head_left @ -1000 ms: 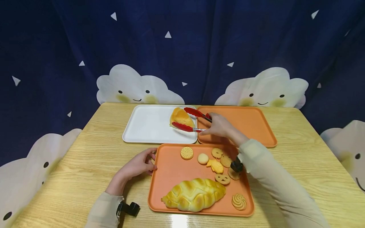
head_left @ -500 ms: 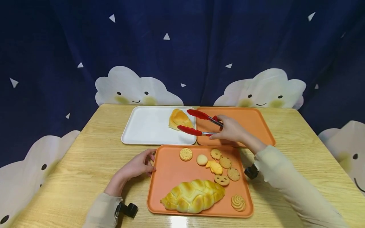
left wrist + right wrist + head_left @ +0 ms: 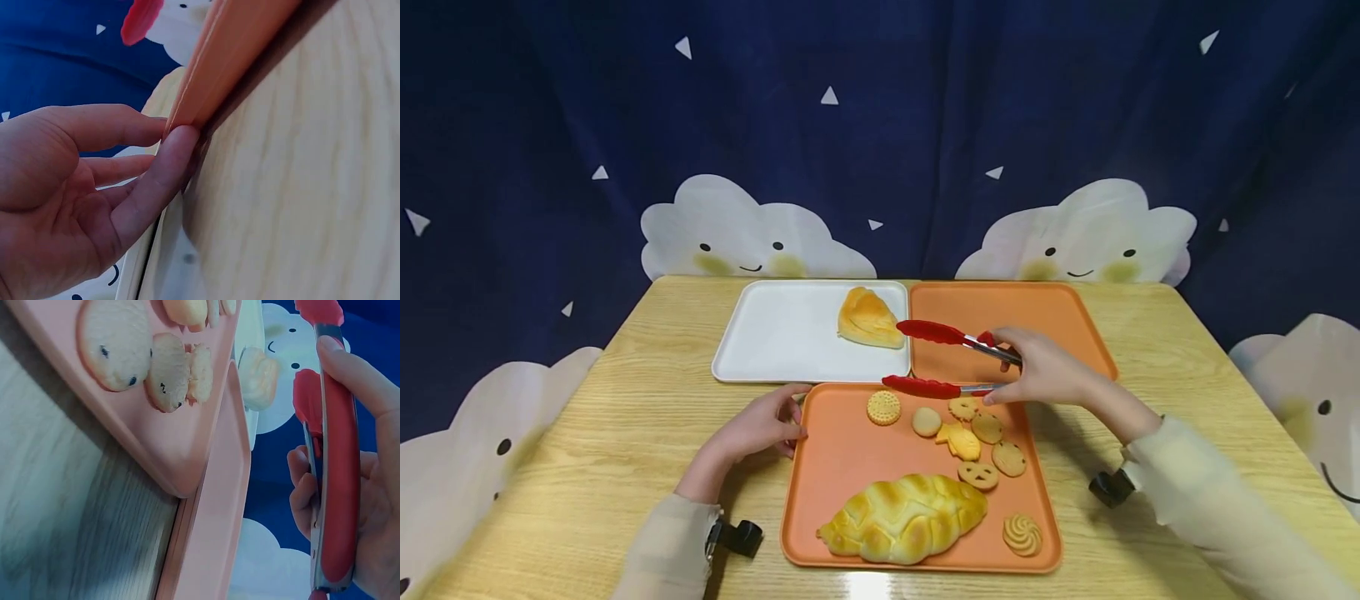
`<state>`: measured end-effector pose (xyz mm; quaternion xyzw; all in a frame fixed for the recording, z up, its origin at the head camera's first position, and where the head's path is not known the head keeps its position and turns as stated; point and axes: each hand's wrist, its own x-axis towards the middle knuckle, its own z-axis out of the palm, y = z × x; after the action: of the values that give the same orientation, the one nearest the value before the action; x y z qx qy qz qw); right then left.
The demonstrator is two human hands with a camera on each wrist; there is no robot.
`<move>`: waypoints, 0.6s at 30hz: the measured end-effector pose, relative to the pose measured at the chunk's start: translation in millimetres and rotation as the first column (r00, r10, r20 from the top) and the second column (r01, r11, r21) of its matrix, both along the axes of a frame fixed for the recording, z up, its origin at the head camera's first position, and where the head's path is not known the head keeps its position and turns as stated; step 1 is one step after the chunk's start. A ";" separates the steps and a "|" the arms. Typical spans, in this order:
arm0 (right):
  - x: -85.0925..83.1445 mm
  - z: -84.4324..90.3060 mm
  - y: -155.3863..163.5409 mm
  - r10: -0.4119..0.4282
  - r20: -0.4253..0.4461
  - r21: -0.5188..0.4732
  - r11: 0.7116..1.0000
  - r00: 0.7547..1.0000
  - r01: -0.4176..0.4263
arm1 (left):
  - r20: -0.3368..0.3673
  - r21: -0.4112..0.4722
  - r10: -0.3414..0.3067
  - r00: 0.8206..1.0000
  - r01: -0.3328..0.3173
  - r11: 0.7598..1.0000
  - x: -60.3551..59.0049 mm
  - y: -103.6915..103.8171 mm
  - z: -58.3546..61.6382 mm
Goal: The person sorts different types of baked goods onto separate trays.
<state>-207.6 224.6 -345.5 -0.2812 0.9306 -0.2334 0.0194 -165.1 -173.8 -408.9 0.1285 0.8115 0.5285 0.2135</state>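
My right hand point(image 3: 1048, 368) grips red-tipped tongs point(image 3: 340, 481). The tongs' arms are spread with nothing between them, above the back edge of the near orange tray point(image 3: 842, 450). My left hand point(image 3: 763, 425) holds that tray's left rim, and in the left wrist view the thumb and a finger pinch the rim. On this tray lie a braided loaf point(image 3: 906, 518) and several cookies, among them a round dotted one point(image 3: 883, 407), a fish-shaped one point(image 3: 961, 441) and a swirl cookie point(image 3: 1022, 534). A golden bread piece point(image 3: 870, 318) sits at the right end of the white tray point(image 3: 775, 333).
Behind the near tray, the white tray stands side by side with a second orange tray point(image 3: 1060, 325) on the wooden table point(image 3: 602, 450). A dark blue curtain point(image 3: 895, 125) with clouds hangs at the table's back edge.
My right hand has drawn the tongs right and toward me, away from the bread piece, and their arms have spread wider. The bread stays on the white tray. My left hand stays at the rim.
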 end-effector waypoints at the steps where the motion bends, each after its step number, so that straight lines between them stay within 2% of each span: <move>1: 2.9 0.6 1.7 0.007 -0.004 0.006 1.000 1.000 -0.007 | 0.001 0.003 -0.001 1.000 0.001 1.000 -0.2 -0.1 0.0; 10: 32.9 6.4 14.1 0.058 -0.002 0.075 0.996 0.998 -0.057 | -0.015 0.027 -0.008 1.000 0.009 1.000 0.8 -0.5 -1.6; 18: 51.0 4.2 18.3 0.204 0.035 0.025 0.979 0.978 -0.205 | -0.016 0.019 -0.004 1.000 0.004 1.000 1.4 -0.4 -3.2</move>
<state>-156.6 242.9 -341.3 -0.3711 0.8997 -0.2214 0.0622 -163.7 -174.1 -412.1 0.1363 0.8079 0.5347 0.2067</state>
